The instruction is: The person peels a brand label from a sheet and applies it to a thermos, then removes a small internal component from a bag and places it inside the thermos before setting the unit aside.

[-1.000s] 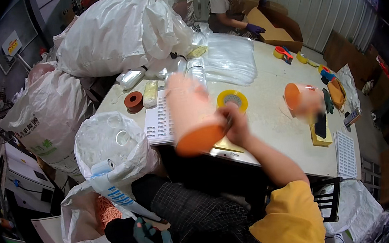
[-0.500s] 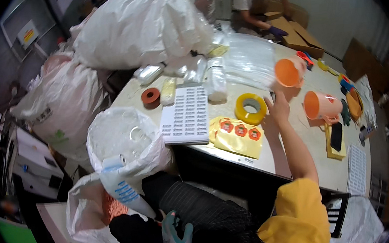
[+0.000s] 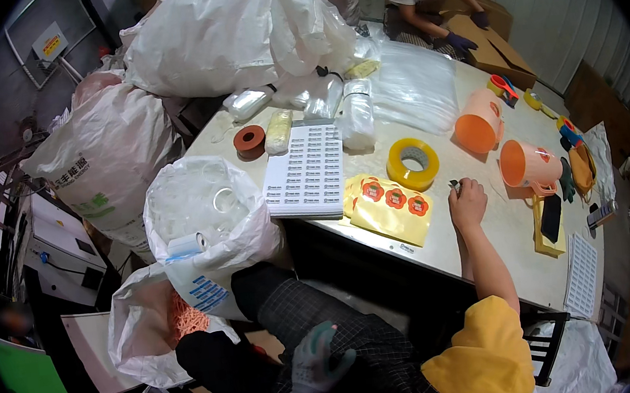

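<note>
My right hand (image 3: 468, 203) rests on the white table, bare, fingers curled round a small dark thing (image 3: 453, 184) too small to name. A roll of clear yellow tape (image 3: 391, 159) lies just beyond it, and gold sticker sheets (image 3: 383, 224) with red flower-shaped labels are to its left. Two peach mugs with orange insides lie on their sides to the right: one mug (image 3: 491, 105) farther off, the other mug (image 3: 546, 164) nearer. My left hand (image 3: 317, 361), in a grey glove, hovers over my lap with its fingers apart, holding nothing.
A stack of printed label sheets (image 3: 305, 171), a brown tape roll (image 3: 250, 140) and clear plastic bags (image 3: 410, 83) are on the table. An open white sack (image 3: 258, 241) stands at the left edge. Across the table a person in gloves handles a cardboard box (image 3: 495, 51).
My right hand has drawn back toward the table's near edge, its fingers curling in. The farther mug lies a little nearer and turned. My left hand has moved right over my lap.
</note>
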A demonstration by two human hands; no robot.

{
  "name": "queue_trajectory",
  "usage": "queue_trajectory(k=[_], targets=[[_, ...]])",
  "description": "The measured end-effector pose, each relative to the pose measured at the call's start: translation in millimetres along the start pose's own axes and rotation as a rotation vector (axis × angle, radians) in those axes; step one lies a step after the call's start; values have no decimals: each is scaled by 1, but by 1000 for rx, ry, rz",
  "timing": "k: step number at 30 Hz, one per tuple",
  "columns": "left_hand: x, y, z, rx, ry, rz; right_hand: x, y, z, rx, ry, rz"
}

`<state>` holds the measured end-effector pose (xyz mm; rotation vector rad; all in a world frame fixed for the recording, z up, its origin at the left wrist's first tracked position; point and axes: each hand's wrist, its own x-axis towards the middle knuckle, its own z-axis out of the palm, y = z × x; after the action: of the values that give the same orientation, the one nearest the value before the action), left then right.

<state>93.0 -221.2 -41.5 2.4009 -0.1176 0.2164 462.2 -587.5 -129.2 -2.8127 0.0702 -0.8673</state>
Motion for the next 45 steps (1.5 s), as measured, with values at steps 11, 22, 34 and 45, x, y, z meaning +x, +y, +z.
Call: queue_trajectory(k=[11,22,34,45], targets=[[-25,-6,41,8,-130,106,0,-3,-6,-30,-66,-3],[-17,-6,34,-182,-258,-103,1,3,-4,-22,-89,31],[-18,-13,39,-212,-281,-162,2,4,-2,-25,-97,37],[-12,-2,25,-240,-291,-149,6,10,-9,-46,-92,43]])
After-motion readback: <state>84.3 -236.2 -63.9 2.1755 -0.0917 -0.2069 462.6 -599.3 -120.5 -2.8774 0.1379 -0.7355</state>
